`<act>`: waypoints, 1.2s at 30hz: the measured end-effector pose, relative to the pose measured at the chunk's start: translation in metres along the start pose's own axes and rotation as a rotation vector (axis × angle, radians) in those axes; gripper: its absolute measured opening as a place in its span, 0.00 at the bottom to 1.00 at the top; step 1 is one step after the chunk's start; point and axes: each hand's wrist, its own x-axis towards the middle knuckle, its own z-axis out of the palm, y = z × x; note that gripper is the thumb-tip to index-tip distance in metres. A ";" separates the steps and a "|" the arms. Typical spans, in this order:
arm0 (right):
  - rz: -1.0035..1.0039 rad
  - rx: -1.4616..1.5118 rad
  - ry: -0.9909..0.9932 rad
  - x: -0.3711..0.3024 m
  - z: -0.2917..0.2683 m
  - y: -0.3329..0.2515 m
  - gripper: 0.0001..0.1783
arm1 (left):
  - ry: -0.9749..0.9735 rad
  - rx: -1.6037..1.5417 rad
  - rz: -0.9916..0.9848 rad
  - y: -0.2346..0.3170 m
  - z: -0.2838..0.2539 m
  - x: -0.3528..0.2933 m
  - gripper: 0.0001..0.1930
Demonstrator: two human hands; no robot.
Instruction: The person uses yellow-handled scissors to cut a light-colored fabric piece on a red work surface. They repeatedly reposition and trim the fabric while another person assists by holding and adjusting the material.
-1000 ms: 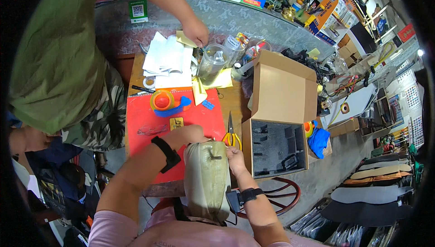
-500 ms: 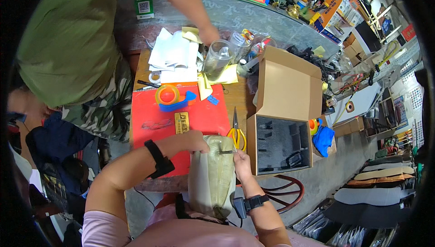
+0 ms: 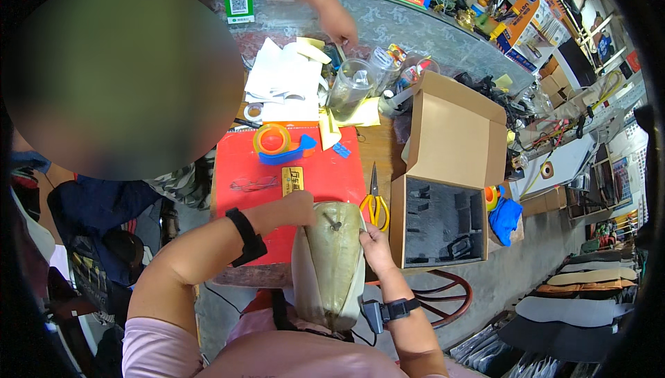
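On my lap, against the table's front edge, lies a tapered, olive-yellow glossy piece with pale cream sides [image 3: 334, 267]. It widens toward the table, and a short metal bolt or peg [image 3: 336, 225] sticks up near its far end. My left hand [image 3: 298, 209] is closed at its far left corner, fingers mostly hidden. My right hand [image 3: 376, 245] pinches the cream edge on the right side. Just beyond that hand, yellow-handled scissors [image 3: 375, 205] lie on the table, blades pointing away.
A red mat [image 3: 253, 163] carries an orange-and-blue tape dispenser [image 3: 275, 144]. Behind it are white papers [image 3: 280, 80] and clear plastic jars [image 3: 352, 83]. An open cardboard box [image 3: 443, 222] with grey foam stands right. Another person's hand [image 3: 339, 26] reaches across behind the papers.
The tapered piece has turned, so its olive face now lies more toward me and the peg stands further left on it. The other person's hand has moved slightly away from the jars.
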 end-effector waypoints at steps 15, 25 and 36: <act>0.184 0.374 -0.056 0.009 -0.005 0.036 0.22 | -0.077 -0.993 -0.020 -0.023 0.024 0.000 0.09; 0.152 0.205 -0.063 0.033 0.008 0.041 0.19 | 0.132 -0.132 0.150 -0.068 0.052 0.057 0.11; 0.533 1.040 -0.127 0.043 0.018 0.073 0.19 | -0.334 -0.782 0.122 -0.086 0.066 0.056 0.09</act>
